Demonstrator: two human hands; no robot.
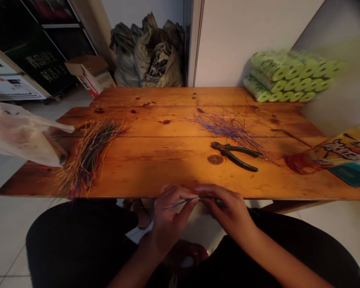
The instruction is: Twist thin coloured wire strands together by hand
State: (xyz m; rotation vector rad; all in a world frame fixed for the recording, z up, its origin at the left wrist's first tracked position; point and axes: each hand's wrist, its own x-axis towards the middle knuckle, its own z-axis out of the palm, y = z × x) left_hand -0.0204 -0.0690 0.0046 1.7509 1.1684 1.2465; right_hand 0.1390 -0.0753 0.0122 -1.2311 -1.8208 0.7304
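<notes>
Over the near edge of the wooden table (144,168), my two hands meet at their fingertips. My left hand (171,206) is closed in a pinch on thin wires (177,203), at least one of them blue, which trail leftward across the palm. My right hand (225,204) pinches at the same spot, its thumb and forefinger together around the wires' other end. Beyond it lie dark-handled cutting pliers (235,154), jaws pointing left. Behind the pliers spreads a loose pile of mostly blue and purple wires (219,126). A thicker bundle of multicoloured wires (91,154) rests at the left.
A plastic bag (24,132) stands at the left end, and a yellow-labelled container (333,150) beside a teal object (352,174) at the right. Green-wrapped rolls (288,76) are stacked at the back right. Grey sacks (150,52) and a cardboard box (91,74) sit behind the table.
</notes>
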